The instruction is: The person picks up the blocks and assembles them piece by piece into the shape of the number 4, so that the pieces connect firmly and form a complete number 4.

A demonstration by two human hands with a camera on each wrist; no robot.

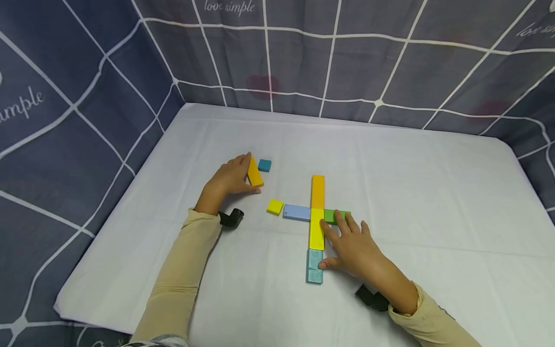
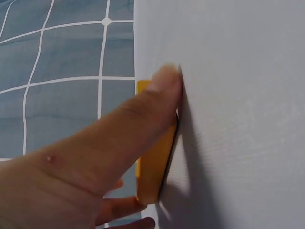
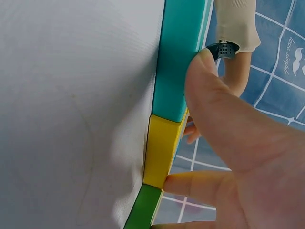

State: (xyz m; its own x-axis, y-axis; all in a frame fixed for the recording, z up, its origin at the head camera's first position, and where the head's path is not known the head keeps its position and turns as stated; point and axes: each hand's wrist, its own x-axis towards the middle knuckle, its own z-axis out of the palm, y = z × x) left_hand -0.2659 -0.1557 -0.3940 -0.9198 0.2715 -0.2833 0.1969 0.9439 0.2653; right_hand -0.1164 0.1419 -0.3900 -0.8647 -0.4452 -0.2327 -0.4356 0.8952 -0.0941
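My left hand (image 1: 230, 177) holds an orange block (image 1: 255, 172) between thumb and fingers; the left wrist view shows the thumb across the orange block (image 2: 155, 176). Just beyond it lies a small dark teal block (image 1: 265, 165). My right hand (image 1: 356, 248) rests with spread fingers along a cross of blocks. Its thumb is at the light teal piece (image 1: 314, 274), and its fingertips are by the yellow block (image 1: 316, 236) and the green block (image 1: 330, 216), partly covered. An orange block (image 1: 318, 191) forms the cross's top, a light blue block (image 1: 297, 212) its left arm.
A small yellow square block (image 1: 275, 207) lies just left of the light blue arm. White cloth covers the table (image 1: 433, 193). Dark checked curtains (image 1: 299, 62) stand behind and at the sides. A black wrist device (image 1: 231, 218) sits under the left wrist, another (image 1: 372, 298) under the right.
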